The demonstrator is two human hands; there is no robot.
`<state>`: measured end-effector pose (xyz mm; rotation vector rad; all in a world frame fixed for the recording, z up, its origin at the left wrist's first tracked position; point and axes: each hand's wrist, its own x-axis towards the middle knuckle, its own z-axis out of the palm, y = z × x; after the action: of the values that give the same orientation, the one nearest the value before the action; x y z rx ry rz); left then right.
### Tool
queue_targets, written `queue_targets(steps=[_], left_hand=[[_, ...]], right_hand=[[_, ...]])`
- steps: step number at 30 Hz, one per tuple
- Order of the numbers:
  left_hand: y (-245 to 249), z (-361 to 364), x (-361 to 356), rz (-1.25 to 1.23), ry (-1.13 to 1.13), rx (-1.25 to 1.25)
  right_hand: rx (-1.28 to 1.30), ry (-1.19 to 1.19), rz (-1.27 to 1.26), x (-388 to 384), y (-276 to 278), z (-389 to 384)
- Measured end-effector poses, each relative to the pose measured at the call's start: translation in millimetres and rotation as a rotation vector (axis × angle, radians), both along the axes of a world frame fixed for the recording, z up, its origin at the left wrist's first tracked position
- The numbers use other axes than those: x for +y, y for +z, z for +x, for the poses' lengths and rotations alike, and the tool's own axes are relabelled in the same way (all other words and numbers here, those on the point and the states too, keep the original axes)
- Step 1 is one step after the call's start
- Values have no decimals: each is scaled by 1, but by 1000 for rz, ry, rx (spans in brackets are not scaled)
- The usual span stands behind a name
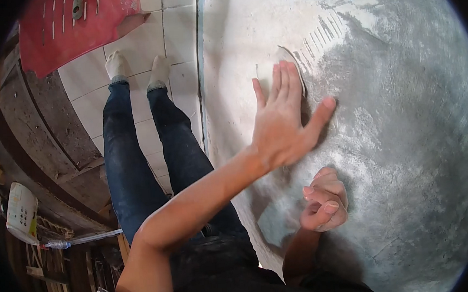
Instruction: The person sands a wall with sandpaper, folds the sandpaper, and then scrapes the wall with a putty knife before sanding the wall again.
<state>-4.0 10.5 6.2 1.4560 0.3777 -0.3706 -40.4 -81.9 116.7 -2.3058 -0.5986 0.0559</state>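
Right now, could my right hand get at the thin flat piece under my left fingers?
Probably not unless your left hand shifts: it lies over the thin flat piece, whose edge alone shows clearly. Your right hand is curled, apart from it.

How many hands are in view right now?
2: the left hand, spread flat over a thin pale piece on the grey surface; the right hand, loosely curled nearer the body. No others show.

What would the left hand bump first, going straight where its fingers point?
Probably nothing in view: beyond the flat piece under the left hand, patchy grey surface continues, though depth is unclear.
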Motion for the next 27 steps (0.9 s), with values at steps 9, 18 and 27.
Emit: queue_targets(steps=[9,18,27], left_hand=[[0,8,5,10,18,1],[-2,16,4,41,61,-33],[10,10,6,5,23,-59]], right_hand=[[14,-27,-14,1,3,-5],[24,29,-71,-3,5,-4],[18,-27,-34,-4,4,-5]])
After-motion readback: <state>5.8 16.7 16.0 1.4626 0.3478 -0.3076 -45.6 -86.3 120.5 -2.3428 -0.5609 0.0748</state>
